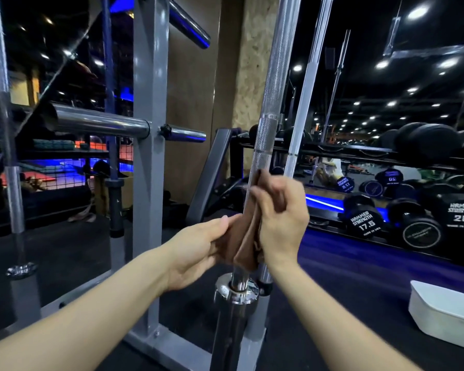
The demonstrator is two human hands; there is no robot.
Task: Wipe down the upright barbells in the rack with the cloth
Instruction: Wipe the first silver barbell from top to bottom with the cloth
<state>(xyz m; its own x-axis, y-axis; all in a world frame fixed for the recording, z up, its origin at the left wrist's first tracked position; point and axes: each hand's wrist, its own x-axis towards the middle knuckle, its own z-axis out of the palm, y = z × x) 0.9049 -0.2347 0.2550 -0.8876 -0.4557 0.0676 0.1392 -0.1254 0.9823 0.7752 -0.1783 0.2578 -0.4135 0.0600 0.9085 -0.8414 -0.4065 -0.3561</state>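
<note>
On one upright barbell (269, 108), two hands' grips, left hand (198, 247) and right hand (281, 218), hold one cloth (248, 236).

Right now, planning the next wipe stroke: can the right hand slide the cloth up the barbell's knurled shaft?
Probably yes. The right hand already grips the cloth around the barbell, and the shaft above looks bare, with nothing crossing it.

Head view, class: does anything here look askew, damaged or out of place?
Nothing stands out. Both hands, left and right, hold the brown cloth round the barbell, which leans slightly in the rack.
</note>
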